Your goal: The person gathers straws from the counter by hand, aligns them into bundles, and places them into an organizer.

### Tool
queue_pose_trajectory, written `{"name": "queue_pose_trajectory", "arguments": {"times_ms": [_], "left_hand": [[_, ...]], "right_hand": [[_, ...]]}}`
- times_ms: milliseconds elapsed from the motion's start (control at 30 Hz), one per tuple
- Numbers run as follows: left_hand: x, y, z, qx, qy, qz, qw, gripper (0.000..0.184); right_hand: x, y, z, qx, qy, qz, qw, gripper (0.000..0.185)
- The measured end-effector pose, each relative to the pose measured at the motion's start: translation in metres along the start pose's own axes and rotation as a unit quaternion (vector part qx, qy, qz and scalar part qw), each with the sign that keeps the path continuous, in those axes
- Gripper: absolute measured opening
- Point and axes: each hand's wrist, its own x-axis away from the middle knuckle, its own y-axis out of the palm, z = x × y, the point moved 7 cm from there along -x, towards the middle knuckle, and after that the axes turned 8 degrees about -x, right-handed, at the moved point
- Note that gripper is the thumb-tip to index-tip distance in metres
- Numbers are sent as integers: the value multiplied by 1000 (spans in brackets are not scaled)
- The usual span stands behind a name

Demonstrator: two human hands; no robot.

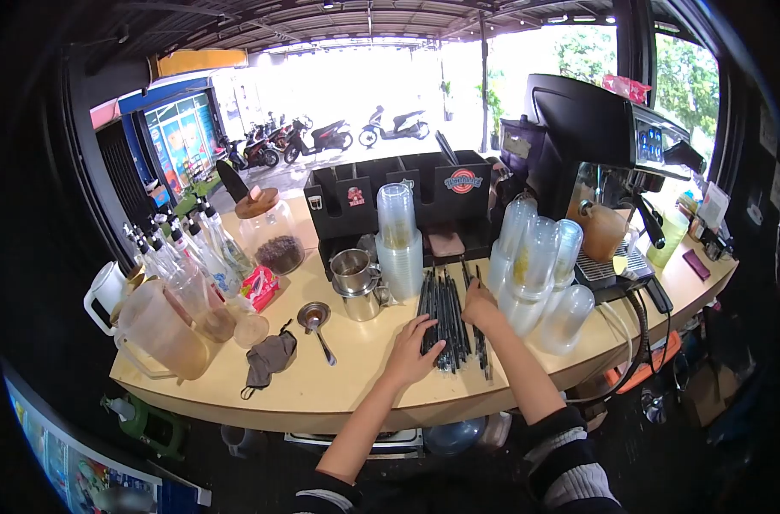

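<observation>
Several black straws [445, 313], some apparently in clear wrappers, lie in a loose bundle on the counter in front of me. My left hand [411, 351] rests against the bundle's left side, its fingers apart and touching the straws. On the right side, my right hand [481, 304] has its fingers curled round a few straws that stick out above and below it; the fingertips are partly hidden. Stacked clear plastic cups [400, 257] stand just behind the bundle, and more upturned cups [534, 265] are beside my right hand. Metal cups [355, 283] stand to the left.
A black organizer [347, 206] stands at the back, with a coffee machine [595, 128] to the right. Along the left are pump bottles [193, 248], a plastic pitcher [154, 330] and a lidded glass jar [270, 231]. A portafilter [314, 317] and dark cloth mask [271, 358] lie nearer.
</observation>
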Motion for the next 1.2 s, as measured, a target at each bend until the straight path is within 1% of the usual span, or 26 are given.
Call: {"name": "queue_pose_trajectory", "arguments": {"times_ms": [67,300,367,500,567,700,800,867,900,967,1000,1067,1100,1133,1167,1200], "left_hand": [[1,1,-1,1,1,4,1000,43],[1,2,-3,1,20,14,1000,43],[1,2,-3,-2,24,18,1000,43],[3,0,-1,5,23,20,1000,41],[2,0,0,8,27,26,999,40],[4,-1,-2,36,16,35,999,39],[1,-4,-5,57,17,47,997,39],[1,-4,-7,68,15,54,996,38],[1,-5,-7,68,18,57,996,39],[1,-6,-5,71,21,60,995,39],[2,-8,-4,81,15,71,994,38],[0,-13,-1,95,12,84,992,38],[0,-17,-1,91,4,103,991,39],[1,-22,0,86,-4,120,989,40],[1,-25,1,96,-16,121,988,37],[1,-23,-1,96,-15,122,988,37]], "right_hand": [[-3,4,8,-20,57,23,998,68],[8,-10,-3,1,17,18,1000,63],[3,-2,4,-17,34,22,999,62],[4,-2,3,-35,15,48,998,61],[9,-3,3,-47,18,27,998,64],[6,-1,5,-53,49,30,997,65],[2,-9,2,-16,57,38,998,67],[-1,-18,-7,7,-18,57,998,70],[4,-28,-12,9,-20,58,998,70],[24,-72,-36,-16,-74,128,989,54],[25,-84,-41,-14,-73,129,989,54],[25,-96,-55,-127,-114,68,983,54],[21,-93,-57,-125,-113,70,983,54],[21,-96,-67,-206,-195,109,953,48],[24,-101,-77,-283,-275,146,907,42],[31,-101,-86,-282,-275,146,907,42]]}}
